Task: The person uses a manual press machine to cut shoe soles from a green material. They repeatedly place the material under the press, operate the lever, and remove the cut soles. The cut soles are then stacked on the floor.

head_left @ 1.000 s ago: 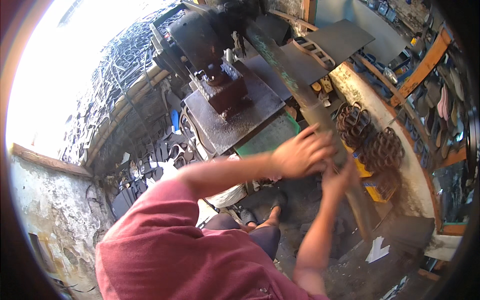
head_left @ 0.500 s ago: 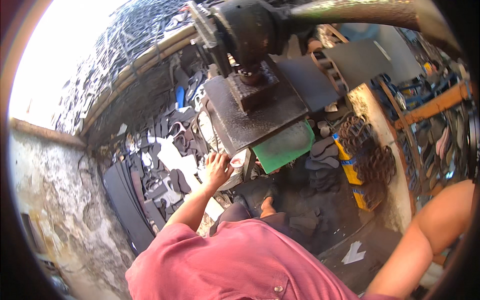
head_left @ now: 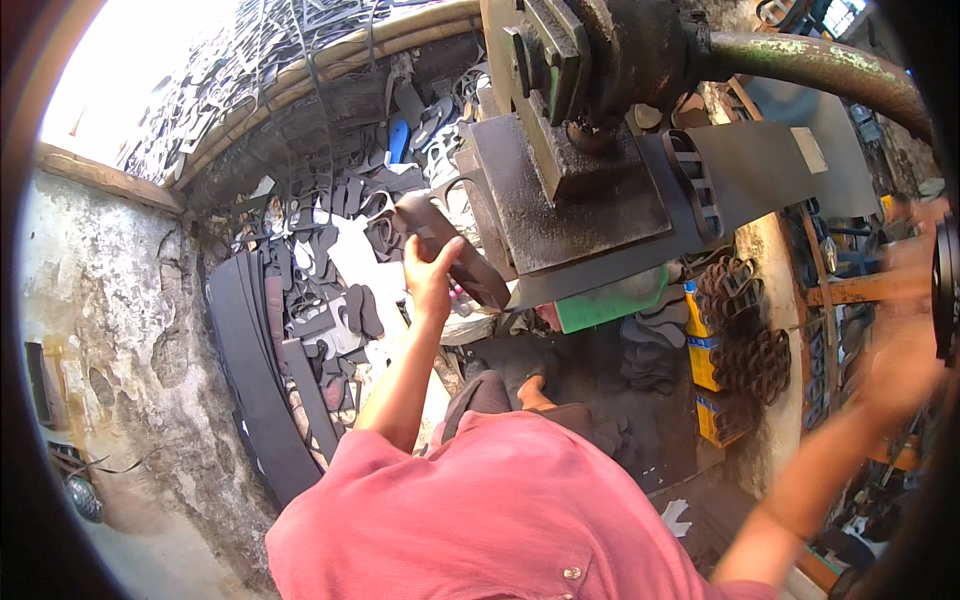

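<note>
My left hand [head_left: 430, 283] is closed round the lower side of a long, thick, dark sole-shaped piece [head_left: 455, 247]. The piece is tilted beside the left edge of a heavy press plate [head_left: 572, 205]. Whether it is one solid piece or a stack, I cannot tell. Under the plate lie a dark sheet [head_left: 770, 165] and a green block [head_left: 612, 302]. A sole-shaped metal frame with crossbars [head_left: 694, 186] rests on the sheet, right of the plate. My right hand [head_left: 900, 345] is raised at the far right, smeared by motion, close to a dark round part [head_left: 945, 290]; its fingers cannot be made out.
Cut soles and scraps [head_left: 345, 250] lie heaped on the left, beside long black strips [head_left: 255, 370]. A thick pipe arm [head_left: 820, 62] runs right from the press. Yellow boxes [head_left: 703, 362] and bundled sole-shaped frames [head_left: 745, 320] stand against a low wall [head_left: 770, 250]. A rough wall [head_left: 130, 330] closes the left.
The view has shifted. My left hand, earlier over the scraps with nothing visible in it, now grips the dark sole-shaped piece. My right forearm has swung up, bringing the blurred hand into view.
</note>
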`<act>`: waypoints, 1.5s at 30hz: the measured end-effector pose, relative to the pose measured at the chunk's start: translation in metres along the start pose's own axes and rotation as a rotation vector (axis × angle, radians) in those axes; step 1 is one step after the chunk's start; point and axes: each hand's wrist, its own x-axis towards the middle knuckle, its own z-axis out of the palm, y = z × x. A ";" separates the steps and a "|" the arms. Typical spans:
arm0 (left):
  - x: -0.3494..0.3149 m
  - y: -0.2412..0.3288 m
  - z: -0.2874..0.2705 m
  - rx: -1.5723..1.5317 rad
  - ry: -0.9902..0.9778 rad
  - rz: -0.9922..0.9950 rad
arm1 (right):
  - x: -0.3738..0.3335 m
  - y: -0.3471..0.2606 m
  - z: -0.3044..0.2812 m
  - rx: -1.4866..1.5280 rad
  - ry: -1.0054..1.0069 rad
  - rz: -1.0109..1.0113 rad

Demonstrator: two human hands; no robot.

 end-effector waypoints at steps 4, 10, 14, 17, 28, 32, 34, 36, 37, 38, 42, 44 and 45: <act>-0.046 0.066 -0.022 0.125 -0.323 0.325 | -0.086 -0.128 0.150 0.866 -0.371 0.396; -0.098 0.070 0.019 0.664 -0.890 0.269 | -0.122 -0.217 0.207 1.177 -0.316 0.872; -0.131 -0.039 0.051 0.724 -0.920 0.455 | -0.194 -0.206 0.260 0.648 -0.333 1.176; -0.155 -0.064 0.059 0.785 -1.072 0.476 | -0.239 -0.194 0.263 0.568 -0.297 1.402; -0.142 -0.043 0.014 0.515 -1.381 0.684 | -0.475 -0.258 0.199 1.430 0.248 2.294; -0.111 -0.060 0.017 0.644 -1.164 0.511 | -0.601 -0.337 0.216 0.877 0.764 2.516; -0.110 -0.058 0.014 0.686 -1.193 0.483 | -0.637 -0.361 0.213 0.439 0.642 2.808; -0.117 -0.057 0.021 0.634 -1.239 0.372 | -0.678 -0.393 0.236 0.357 0.207 2.767; -0.118 -0.059 0.022 0.680 -1.203 0.429 | -0.659 -0.380 0.235 0.339 -0.009 2.714; -0.121 -0.063 0.026 0.632 -1.178 0.396 | -0.635 -0.361 0.242 0.529 -0.350 2.482; -0.126 -0.067 0.063 0.503 -0.837 0.237 | -0.372 -0.263 0.219 0.398 -0.208 1.374; -0.129 -0.047 0.110 0.403 -0.653 0.040 | -0.300 -0.218 0.225 0.405 -0.188 0.996; -0.127 -0.039 0.129 0.363 -0.614 -0.053 | -0.281 -0.191 0.233 0.436 -0.179 0.931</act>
